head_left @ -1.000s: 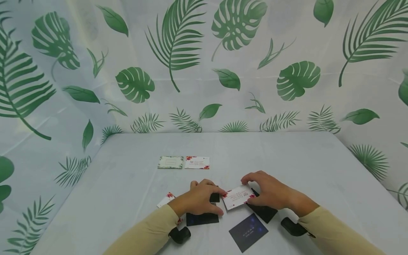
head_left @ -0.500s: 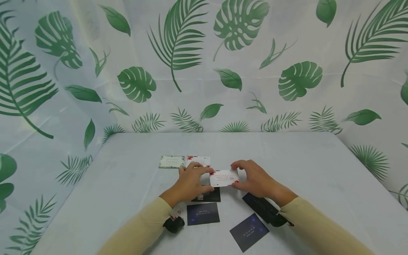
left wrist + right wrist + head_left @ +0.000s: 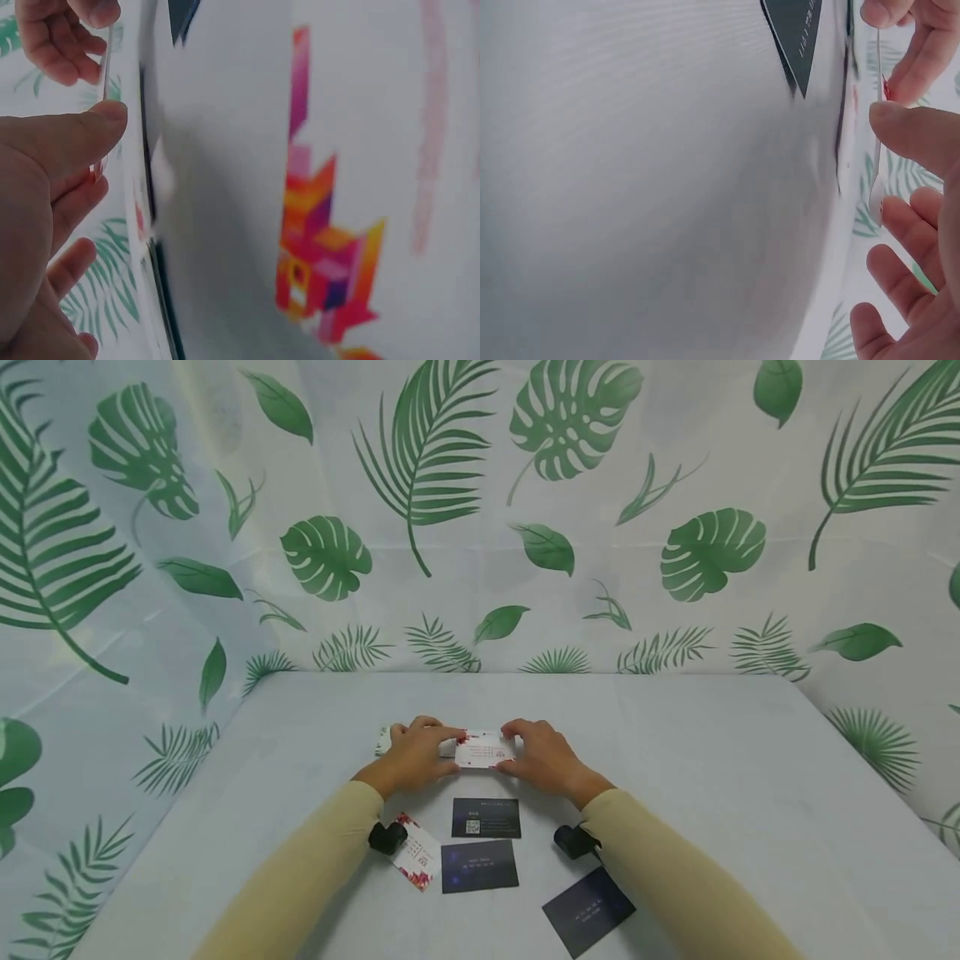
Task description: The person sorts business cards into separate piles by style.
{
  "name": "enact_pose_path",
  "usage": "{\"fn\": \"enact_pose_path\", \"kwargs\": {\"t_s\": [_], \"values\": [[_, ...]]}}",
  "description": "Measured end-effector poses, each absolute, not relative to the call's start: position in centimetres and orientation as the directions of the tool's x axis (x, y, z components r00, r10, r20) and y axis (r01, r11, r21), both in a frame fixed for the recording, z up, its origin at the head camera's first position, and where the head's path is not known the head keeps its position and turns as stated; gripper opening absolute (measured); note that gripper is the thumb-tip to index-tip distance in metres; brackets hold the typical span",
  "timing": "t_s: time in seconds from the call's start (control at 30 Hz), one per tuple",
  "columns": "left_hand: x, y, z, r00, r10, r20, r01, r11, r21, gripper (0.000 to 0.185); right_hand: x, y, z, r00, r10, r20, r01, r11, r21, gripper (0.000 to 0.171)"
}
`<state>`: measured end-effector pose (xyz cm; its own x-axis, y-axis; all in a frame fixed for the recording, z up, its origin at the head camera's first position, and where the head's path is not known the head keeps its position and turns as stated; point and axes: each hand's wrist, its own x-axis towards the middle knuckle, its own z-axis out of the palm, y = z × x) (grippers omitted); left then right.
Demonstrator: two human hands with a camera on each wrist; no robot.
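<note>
From my head camera, my left hand (image 3: 415, 752) and my right hand (image 3: 542, 758) hold one white card (image 3: 483, 750) with red flowers between them. My fingers pinch its two short ends. The white card is over the far row of cards on the bench (image 3: 750, 793). A pale green card (image 3: 384, 741) peeks out just left of my left hand. Nearer to me than the white card lie a black card with a small code (image 3: 485, 817) and a dark blue card (image 3: 479, 865). A second dark blue card (image 3: 588, 912) lies tilted, closer to me and to the right. A flowered card (image 3: 416, 862) lies tilted, left of the dark blue card.

From my left wrist camera, I see my left hand (image 3: 41, 225) close up. My thumb and fingers (image 3: 75, 206) pinch the thin edge of the white card (image 3: 105, 97). My right hand (image 3: 64, 34) grips its other end. A bright pink and orange picture (image 3: 322, 247) shows on something close to the camera, blurry.

From my right wrist camera, my right hand (image 3: 922, 210) pinches the white card (image 3: 877, 180) by its edge. My left hand (image 3: 919, 34) holds the other end. A dark card (image 3: 795, 34) lies on the bench (image 3: 630, 187) near it.
</note>
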<state>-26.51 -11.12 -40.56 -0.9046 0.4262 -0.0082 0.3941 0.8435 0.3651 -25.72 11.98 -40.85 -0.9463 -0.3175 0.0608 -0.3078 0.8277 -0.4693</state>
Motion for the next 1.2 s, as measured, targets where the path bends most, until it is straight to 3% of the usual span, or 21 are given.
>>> {"fn": "enact_pose_path", "kwargs": {"t_s": [0.47, 1.2], "values": [[-28.8, -12.2, -41.2, -0.924, 0.377, -0.053, 0.345, 0.888, 0.304, 0.053, -28.2, 9.1, -41.3, -0.964, -0.266, -0.002, -0.243, 0.884, -0.4, 0.056], [-29.3, -12.2, -41.2, -0.932, 0.347, -0.107, 0.299, 0.901, 0.314, 0.054, -28.8, 9.0, -41.9, -0.957, -0.284, -0.065, -0.231, 0.874, -0.428, 0.056]]}}
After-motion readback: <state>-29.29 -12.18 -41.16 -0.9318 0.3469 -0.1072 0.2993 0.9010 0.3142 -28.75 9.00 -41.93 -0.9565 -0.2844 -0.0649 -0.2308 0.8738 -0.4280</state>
